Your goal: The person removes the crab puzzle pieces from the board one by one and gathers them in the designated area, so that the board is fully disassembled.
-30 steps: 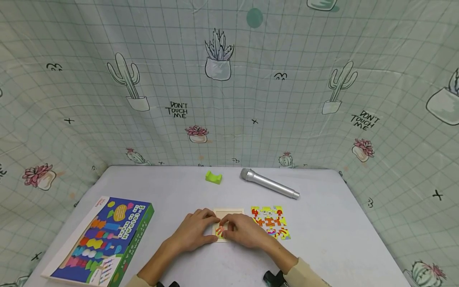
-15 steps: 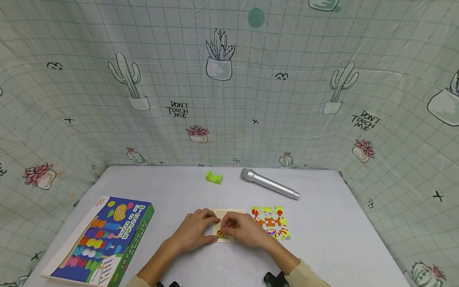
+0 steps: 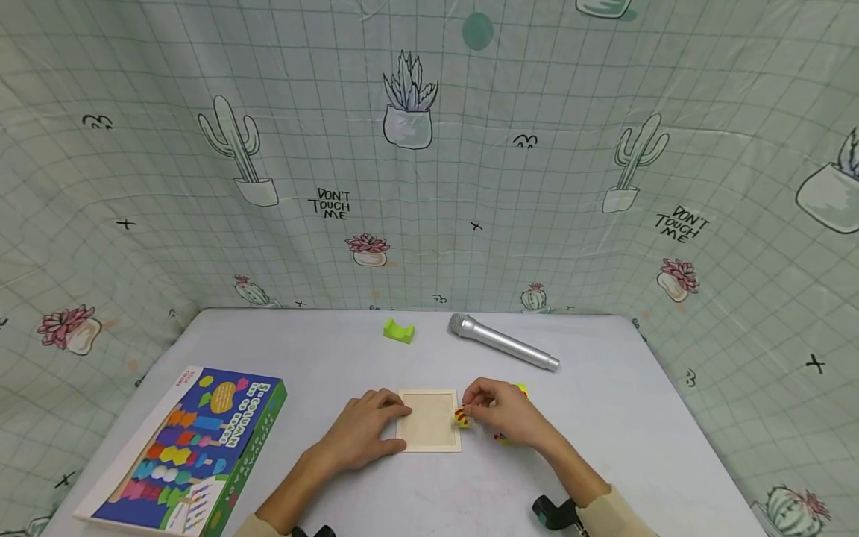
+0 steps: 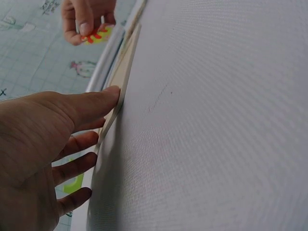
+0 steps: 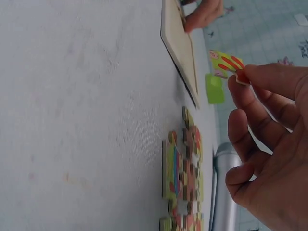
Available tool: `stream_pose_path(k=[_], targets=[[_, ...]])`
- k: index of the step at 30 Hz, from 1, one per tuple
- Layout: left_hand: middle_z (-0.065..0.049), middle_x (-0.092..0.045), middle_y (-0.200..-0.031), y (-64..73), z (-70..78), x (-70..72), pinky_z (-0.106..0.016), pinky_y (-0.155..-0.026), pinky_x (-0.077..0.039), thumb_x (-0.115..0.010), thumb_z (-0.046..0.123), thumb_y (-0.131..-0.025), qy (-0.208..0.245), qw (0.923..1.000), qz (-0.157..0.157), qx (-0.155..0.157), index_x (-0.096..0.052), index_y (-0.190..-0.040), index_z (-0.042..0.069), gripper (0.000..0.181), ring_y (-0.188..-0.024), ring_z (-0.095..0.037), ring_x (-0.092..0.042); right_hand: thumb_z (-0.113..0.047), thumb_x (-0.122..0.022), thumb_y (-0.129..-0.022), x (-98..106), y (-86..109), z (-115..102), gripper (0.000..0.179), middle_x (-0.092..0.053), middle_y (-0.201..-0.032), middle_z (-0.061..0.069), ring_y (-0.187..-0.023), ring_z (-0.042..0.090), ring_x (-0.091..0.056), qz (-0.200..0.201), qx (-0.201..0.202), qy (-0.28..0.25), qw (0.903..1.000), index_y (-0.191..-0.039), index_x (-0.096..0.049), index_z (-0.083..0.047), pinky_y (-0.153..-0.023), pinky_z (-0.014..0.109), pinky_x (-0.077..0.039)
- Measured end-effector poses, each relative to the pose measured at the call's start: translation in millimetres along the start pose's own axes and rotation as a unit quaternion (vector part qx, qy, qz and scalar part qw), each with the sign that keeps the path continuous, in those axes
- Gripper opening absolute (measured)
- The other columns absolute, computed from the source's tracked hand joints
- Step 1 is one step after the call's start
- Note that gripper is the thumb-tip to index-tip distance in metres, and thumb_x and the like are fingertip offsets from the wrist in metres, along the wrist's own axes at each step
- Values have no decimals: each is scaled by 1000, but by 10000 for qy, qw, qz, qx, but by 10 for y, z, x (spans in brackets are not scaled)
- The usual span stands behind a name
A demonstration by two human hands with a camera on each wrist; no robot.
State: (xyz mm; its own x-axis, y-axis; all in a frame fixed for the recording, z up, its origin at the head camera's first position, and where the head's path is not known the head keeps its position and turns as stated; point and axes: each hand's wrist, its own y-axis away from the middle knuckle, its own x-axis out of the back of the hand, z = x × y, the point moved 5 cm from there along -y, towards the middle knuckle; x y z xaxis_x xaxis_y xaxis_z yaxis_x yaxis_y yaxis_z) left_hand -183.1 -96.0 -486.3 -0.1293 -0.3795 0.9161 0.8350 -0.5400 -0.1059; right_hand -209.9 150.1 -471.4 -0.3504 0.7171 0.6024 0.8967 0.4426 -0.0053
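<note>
My left hand (image 3: 367,431) rests at the left side of a square pale wooden puzzle tray (image 3: 429,422), its thumb and fingers spread and touching the edge. The tray's bare inside shows in the head view. Just over the tray's right edge, my right hand (image 3: 505,410) pinches a yellow puzzle piece (image 5: 226,63) with red stripes between thumb and index finger. That puzzle piece (image 4: 97,35) is also raised in the left wrist view. Several more puzzle pieces (image 5: 188,168) lie on the table below the right hand, mostly hidden by it in the head view.
A silver microphone (image 3: 505,343) lies at the back right of the white table (image 3: 624,418). Left of it stands a small green block (image 3: 399,331) with a curved top. A colourful toy box (image 3: 188,447) lies at the left. Patterned cloth (image 3: 429,186) surrounds the table.
My right hand has lifted the striped puzzle piece out of the tray and carried it right, leaving the tray's inside bare. The left hand has stayed in place.
</note>
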Motion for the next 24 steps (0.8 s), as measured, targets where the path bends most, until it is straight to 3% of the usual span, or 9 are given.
stream_pose_path(k=[6,11,24], targets=[[0,-59,-123,5,10,16,-47,-87,-45,-79,35,-86,-9,10000,78,-54,-69,-128,13,49,-117,-23,-54,-14,-71,-92,90,86,150,3,-65,-82,-3,-72,12,-59,-190,-338,174,9991,-93,-68,-15,-60,24,-49],[0,-59,-124,5,1,6,-47,-88,-44,-78,37,-87,-19,10000,20,-19,-68,-129,14,49,-118,-23,-54,-9,-70,-90,64,117,217,3,-64,-78,-4,-69,8,-58,-423,-256,277,9984,-92,-69,-11,-61,22,-48],[0,-59,-124,13,6,-4,-48,-87,-45,-79,36,-87,-4,10000,53,-35,-69,-129,14,49,-118,-24,-54,-9,-71,-90,24,133,252,2,-66,-77,-8,-70,5,-57,-449,-75,560,9974,-91,-71,-11,-64,22,-46]])
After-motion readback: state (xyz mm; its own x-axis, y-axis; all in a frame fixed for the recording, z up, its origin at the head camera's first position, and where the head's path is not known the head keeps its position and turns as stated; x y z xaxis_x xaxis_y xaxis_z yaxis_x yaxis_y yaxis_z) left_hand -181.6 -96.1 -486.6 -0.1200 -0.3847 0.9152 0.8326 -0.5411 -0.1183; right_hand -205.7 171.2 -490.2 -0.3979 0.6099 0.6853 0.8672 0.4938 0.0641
